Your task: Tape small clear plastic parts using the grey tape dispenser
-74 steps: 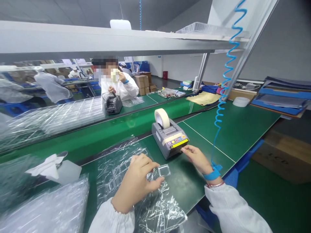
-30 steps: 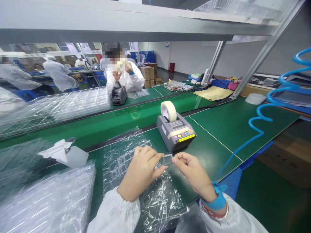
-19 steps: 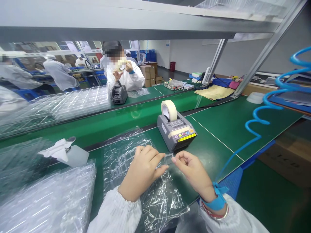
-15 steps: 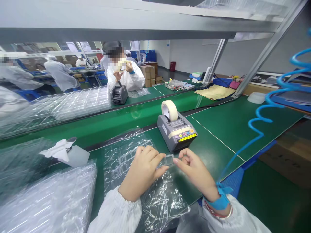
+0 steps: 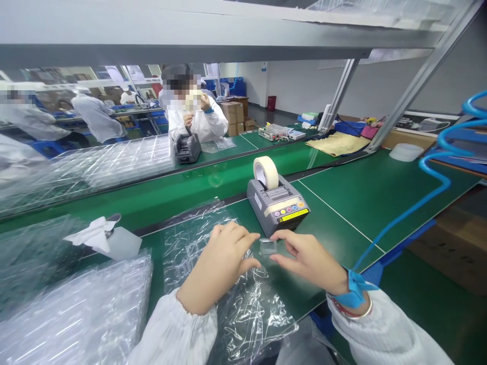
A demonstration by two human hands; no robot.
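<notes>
Over 2.5 s, brought the right hand (image 5: 314, 259) from the tape dispenser (image 5: 277, 205) left to the clear frame (image 5: 269, 247), then parted thumb (image 5: 281, 261) and forefinger (image 5: 280, 234) toward its near and far edges.

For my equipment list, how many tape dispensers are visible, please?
2: the near dispenser beyond the right hand, the far dispenser before the co-worker. Others may be hidden.
</notes>
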